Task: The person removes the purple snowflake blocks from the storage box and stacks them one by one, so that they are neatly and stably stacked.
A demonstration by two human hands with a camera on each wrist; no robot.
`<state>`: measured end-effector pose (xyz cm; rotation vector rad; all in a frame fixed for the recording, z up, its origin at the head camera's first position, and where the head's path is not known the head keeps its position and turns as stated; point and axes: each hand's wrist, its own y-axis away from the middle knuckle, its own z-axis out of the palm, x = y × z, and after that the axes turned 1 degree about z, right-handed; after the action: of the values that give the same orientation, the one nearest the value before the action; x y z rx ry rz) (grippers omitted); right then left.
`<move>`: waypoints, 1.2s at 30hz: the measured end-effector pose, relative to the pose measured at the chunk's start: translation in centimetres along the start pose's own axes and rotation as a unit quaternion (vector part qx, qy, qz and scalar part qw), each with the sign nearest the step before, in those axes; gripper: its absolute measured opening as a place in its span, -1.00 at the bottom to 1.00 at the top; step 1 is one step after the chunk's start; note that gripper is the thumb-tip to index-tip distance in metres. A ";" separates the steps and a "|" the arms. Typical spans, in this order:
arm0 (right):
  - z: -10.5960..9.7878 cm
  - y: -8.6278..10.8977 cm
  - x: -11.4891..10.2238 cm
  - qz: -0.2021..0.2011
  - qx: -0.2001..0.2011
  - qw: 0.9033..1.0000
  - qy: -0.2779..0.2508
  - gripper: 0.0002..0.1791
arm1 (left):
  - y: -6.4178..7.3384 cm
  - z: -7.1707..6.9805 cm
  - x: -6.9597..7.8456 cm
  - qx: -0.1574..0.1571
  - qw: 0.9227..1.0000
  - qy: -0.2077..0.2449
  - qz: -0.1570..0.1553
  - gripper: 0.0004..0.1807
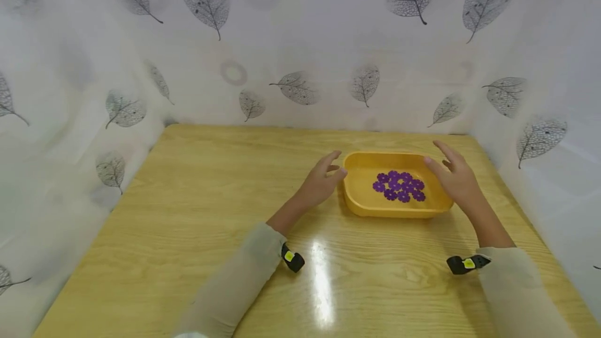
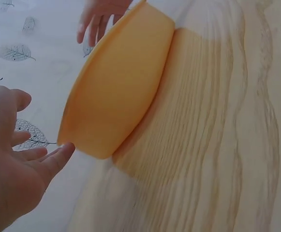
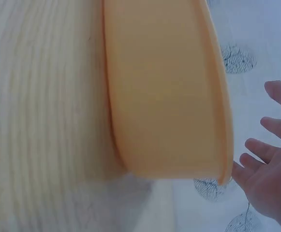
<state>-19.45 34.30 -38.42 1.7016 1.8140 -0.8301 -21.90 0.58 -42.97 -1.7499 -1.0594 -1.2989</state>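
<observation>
On the worktop (image 1: pixel 225 186): the tub (image 1: pixel 399 213), orange, upright, its base flat on the wood; every place below is told from it.
Inside the tub: purple flowers (image 1: pixel 395 185), clustered around the middle of its floor, away from its walls, some seeming to touch or overlap.
Left grip (image 1: pixel 319 182): at the tub's left end, fingers apart and loosely bent, closed on nothing. The thumb tip comes up to the rim; whether it touches or stops just short, I cannot tell.
Right grip (image 1: pixel 459 180): at the tub's right end, fingers spread, likewise holding nothing. From above, the thumb lines up with the rim near the far right corner; contact is unclear here too.
Wrist bands: black with a yellow patch, one on the left (image 1: pixel 292 257) and one on the right (image 1: pixel 468 264), both nearer the person than the tub.
Leaf-print cloth (image 1: pixel 310 51): behind the tub and to both sides.
Flowers so far: all those in view lie in the tub, so that part looks done.
Tub so far: framed by both hands but not held; a firm hold, if one is wanted, is lacking. Whether the hands are arriving or leaving, I cannot judge.
</observation>
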 end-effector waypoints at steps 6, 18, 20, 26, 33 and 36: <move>-0.9 1.1 2.2 0.035 -0.011 0.999 -0.030 -0.25 | -0.5 1.6 0.1 0.002 1.000 0.029 -0.005 -0.22; -0.8 2.1 4.1 0.083 -0.031 0.995 -0.046 -0.38 | -0.2 2.3 0.0 0.013 0.999 0.033 -0.012 -0.24; -0.8 2.1 4.2 0.092 -0.033 0.994 -0.055 -0.39 | -0.2 2.3 -0.2 0.015 1.000 0.018 -0.020 -0.26; -0.7 2.1 4.5 0.101 -0.033 0.993 -0.061 -0.41 | 0.0 2.1 -0.9 0.004 1.000 0.020 -0.016 -0.32; -0.5 2.3 4.7 0.106 -0.024 0.992 -0.061 -0.41 | 0.0 1.9 -1.2 0.003 1.000 0.016 -0.012 -0.35; -0.3 2.4 4.6 0.106 -0.023 0.992 -0.067 -0.41 | 0.2 1.6 -1.2 0.004 1.000 0.022 -0.017 -0.35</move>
<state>-17.42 37.71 -41.71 1.7291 1.5226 -0.7847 -21.26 1.63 -44.54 -1.6975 -1.0714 -1.3462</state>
